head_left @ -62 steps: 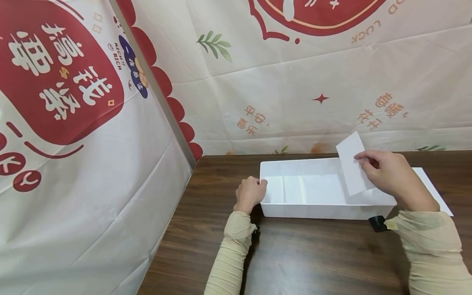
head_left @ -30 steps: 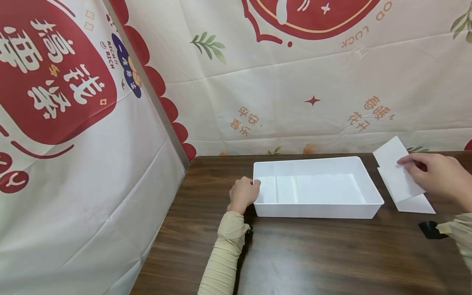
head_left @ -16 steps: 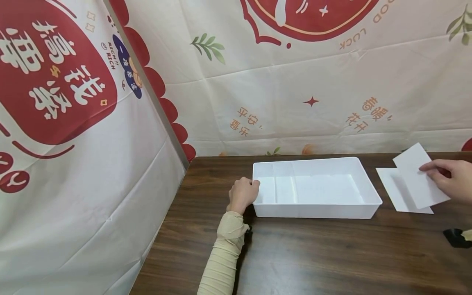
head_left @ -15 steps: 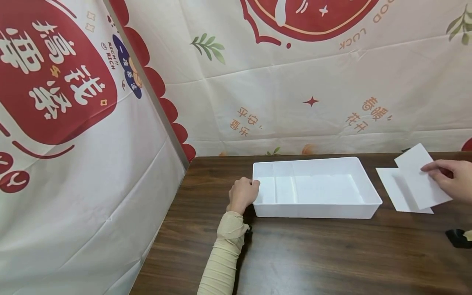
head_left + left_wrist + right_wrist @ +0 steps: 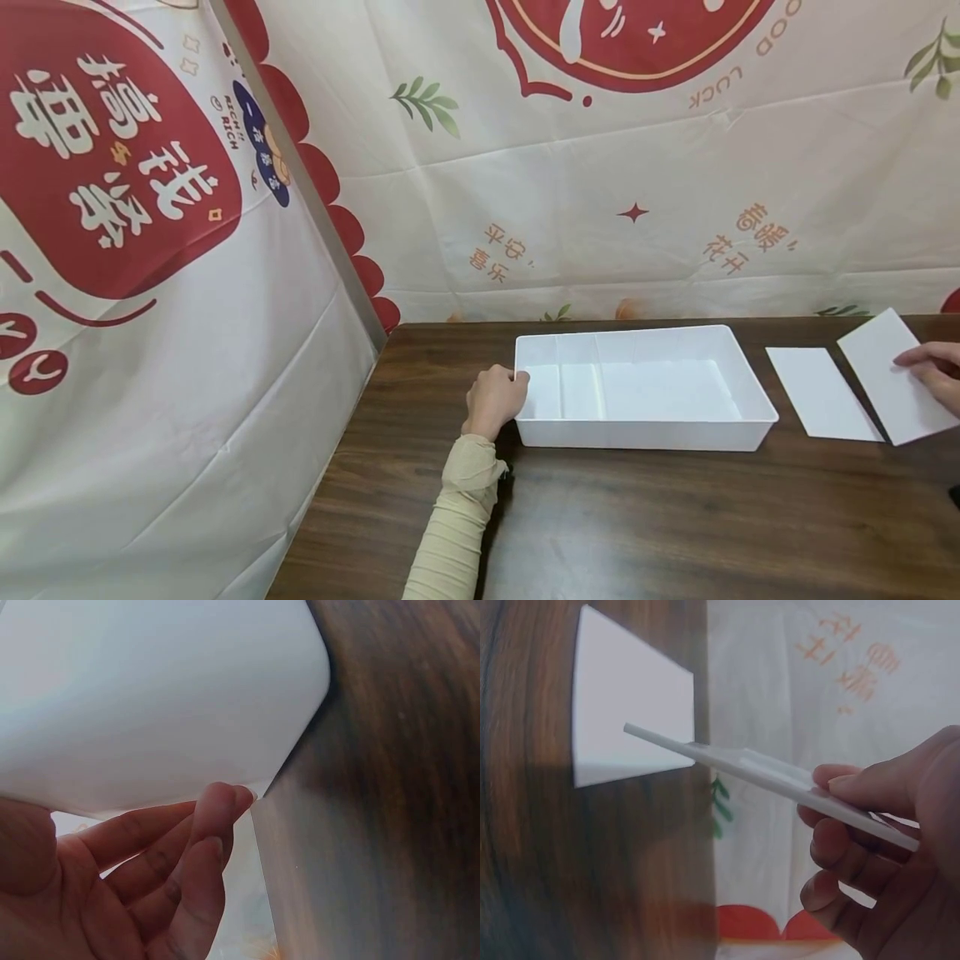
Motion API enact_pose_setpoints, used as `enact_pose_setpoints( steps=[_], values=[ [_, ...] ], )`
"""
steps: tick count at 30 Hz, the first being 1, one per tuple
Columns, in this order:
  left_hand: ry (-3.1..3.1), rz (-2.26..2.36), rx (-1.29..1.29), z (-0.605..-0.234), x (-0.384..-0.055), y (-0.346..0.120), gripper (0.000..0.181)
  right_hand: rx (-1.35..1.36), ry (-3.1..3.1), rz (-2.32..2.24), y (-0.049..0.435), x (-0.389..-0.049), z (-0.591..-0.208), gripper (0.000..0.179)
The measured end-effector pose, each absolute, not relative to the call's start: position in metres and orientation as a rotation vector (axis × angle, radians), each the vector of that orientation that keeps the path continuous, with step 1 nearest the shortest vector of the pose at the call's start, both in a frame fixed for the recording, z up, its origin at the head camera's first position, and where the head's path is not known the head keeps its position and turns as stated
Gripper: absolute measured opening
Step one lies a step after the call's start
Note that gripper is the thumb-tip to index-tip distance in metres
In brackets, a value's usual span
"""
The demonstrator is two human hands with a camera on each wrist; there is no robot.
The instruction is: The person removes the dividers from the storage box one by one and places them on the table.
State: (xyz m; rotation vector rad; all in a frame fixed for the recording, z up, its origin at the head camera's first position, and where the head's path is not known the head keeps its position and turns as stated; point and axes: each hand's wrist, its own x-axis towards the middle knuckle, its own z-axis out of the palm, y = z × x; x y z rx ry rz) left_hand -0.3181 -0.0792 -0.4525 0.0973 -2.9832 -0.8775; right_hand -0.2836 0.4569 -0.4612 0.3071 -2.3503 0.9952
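A long white plastic storage box stands on the table, with low ridges across its floor toward the left end. My left hand grips that left end, thumb over the rim; in the left wrist view its fingers lie along the box's outer wall. Far to the right, my right hand pinches a thin white rectangular panel by its face and edge, held tilted. The right wrist view shows this panel edge-on between thumb and fingers. A second white panel lies flat between the box and the held one.
The dark wood-grain table runs up to a printed white cloth hanging at the back. Another printed cloth hangs along the left side. A small black object shows at the right edge, below the right hand.
My right hand has carried its panel from above the box's right end out to the right, past the flat panel, which now shows fully. The left hand keeps its hold on the box.
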Motion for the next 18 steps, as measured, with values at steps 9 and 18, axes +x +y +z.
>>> enact_pose_setpoints(
  steps=[9, 18],
  values=[
    [-2.995, -0.877, 0.097, -0.453, -0.317, -0.079, 0.048, 0.401, -2.317, 1.103, 0.488, -0.298, -0.486, 0.083],
    [-2.997, -0.867, 0.105, -0.452, -0.317, -0.079, 0.048, 0.322, -2.302, 1.1, 0.571, -0.348, -0.572, 0.074]
  ],
)
